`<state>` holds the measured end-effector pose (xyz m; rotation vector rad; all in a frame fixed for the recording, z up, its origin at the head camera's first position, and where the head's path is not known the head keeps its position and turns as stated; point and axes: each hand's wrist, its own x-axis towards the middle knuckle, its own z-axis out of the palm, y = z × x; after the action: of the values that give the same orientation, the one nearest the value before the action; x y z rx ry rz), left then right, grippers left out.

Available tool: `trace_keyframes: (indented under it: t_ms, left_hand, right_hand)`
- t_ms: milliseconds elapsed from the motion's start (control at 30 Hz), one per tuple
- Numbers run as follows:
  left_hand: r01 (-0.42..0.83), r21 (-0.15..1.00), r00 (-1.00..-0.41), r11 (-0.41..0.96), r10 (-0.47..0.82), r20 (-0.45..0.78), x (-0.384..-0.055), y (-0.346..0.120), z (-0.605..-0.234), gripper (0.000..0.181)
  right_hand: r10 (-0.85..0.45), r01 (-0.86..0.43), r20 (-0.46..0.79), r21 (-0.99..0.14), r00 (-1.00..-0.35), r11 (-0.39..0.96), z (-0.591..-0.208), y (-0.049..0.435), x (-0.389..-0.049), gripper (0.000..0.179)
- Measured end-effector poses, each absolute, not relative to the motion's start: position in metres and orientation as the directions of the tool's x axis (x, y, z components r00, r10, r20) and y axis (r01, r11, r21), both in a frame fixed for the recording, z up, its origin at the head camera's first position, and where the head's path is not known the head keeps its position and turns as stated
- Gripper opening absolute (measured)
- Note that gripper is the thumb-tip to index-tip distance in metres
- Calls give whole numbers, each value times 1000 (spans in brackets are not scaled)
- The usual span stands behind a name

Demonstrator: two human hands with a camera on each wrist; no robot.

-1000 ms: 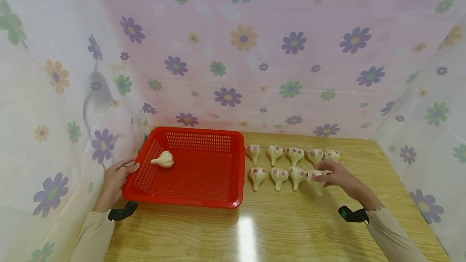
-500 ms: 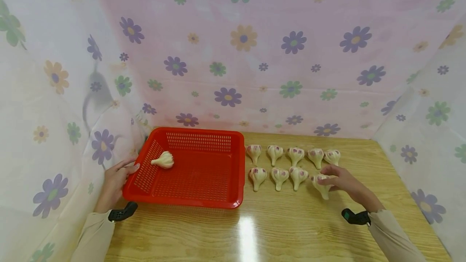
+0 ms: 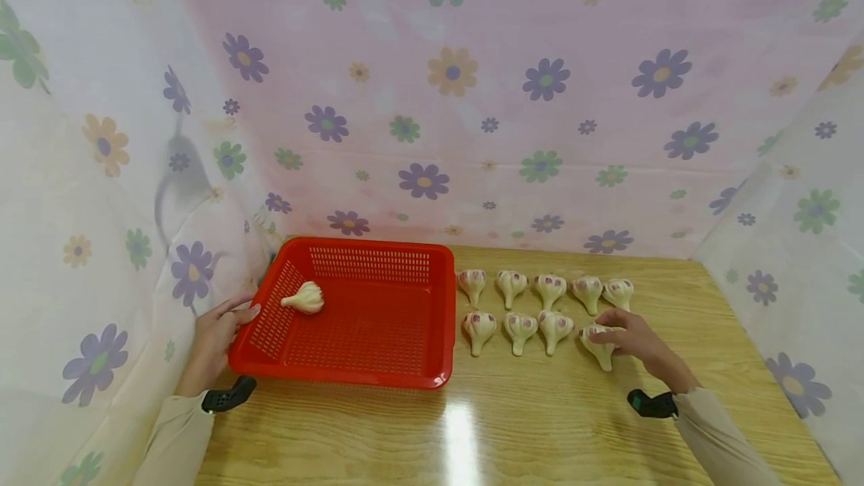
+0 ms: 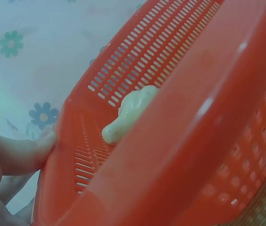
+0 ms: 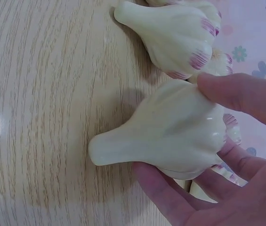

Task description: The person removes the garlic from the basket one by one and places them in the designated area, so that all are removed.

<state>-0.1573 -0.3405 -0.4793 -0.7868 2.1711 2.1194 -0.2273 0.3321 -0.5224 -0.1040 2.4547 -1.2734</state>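
At the left end of a red plastic basket (image 3: 340, 376), my left hand (image 3: 214, 337) holds the rim, its thumb (image 4: 27, 153) against the edge and the other fingers outside. One garlic bulb (image 3: 307, 297) lies in the basket near that end, stem to the left. My right hand (image 3: 640, 342) grips another garlic bulb (image 5: 165, 127) between thumb and fingers, at the right end of the front row. Its stem points toward me, and whether it touches the table cannot be told. Nearest to it lies a garlic bulb (image 5: 180, 37) with purple streaks.
Several garlic bulbs lie in two rows on the wooden table (image 3: 553, 426), right of the basket: a back row with one bulb (image 3: 511, 287) and a front row with another (image 3: 479, 330). Flowered cloth (image 3: 486, 96) stands behind and at both sides.
My right hand has shifted slightly toward me and to the right with its garlic bulb, widening the gap to the neighbouring bulb. The left hand and basket have stayed in place.
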Motion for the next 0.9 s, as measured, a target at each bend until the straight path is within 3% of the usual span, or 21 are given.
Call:
trace_keyframes:
  t_ms: [900]
  left_hand:
    - [-351, 935, -881, -49, -322, -347, -160, -343, -482, 60]
  right_hand:
    - [-245, -5, -181, -796, -952, 606, -509, 328, -222, 58]
